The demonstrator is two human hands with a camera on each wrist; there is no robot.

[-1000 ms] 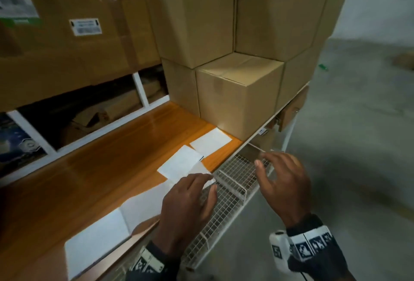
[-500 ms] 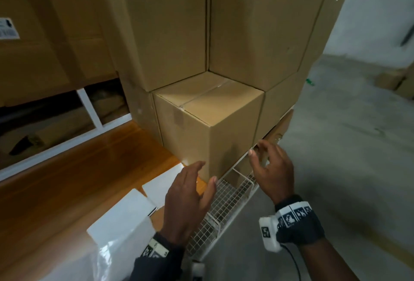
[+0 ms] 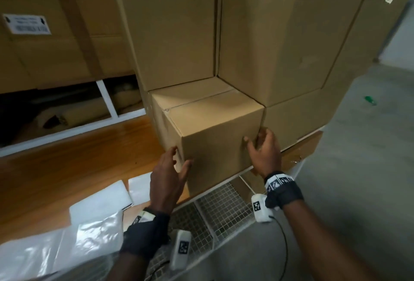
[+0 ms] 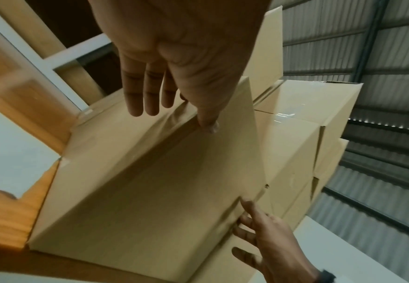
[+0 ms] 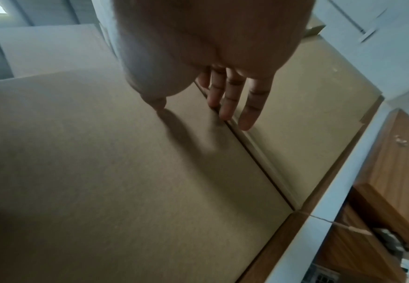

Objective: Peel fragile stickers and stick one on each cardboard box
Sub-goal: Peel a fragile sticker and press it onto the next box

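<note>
A small plain cardboard box [image 3: 215, 142] stands at the corner of the wooden table [image 3: 67, 168], under a stack of bigger boxes [image 3: 268, 45]. My left hand [image 3: 181, 156] lies at its left front edge, thumb on the front face and straight fingers [image 4: 135, 107] along the left side. My right hand [image 3: 254, 138] is at the right front edge, thumb on the front face. Its fingers [image 5: 227, 107] reach into the seam beside the neighbouring box. White sticker sheets [image 3: 143, 187] lie on the table by my left wrist. No sticker shows on the box's visible faces.
A crinkled clear plastic bag [image 3: 33, 256] lies at the near left of the table. A white wire mesh shelf [image 3: 219, 211] hangs below the table edge. A labelled carton [image 3: 56, 34] stands at the back left. Grey concrete floor [image 3: 358, 168] is at the right.
Both hands rose from the sticker sheets at the table edge and moved forward onto the small box's two front edges. The view came closer to the box.
</note>
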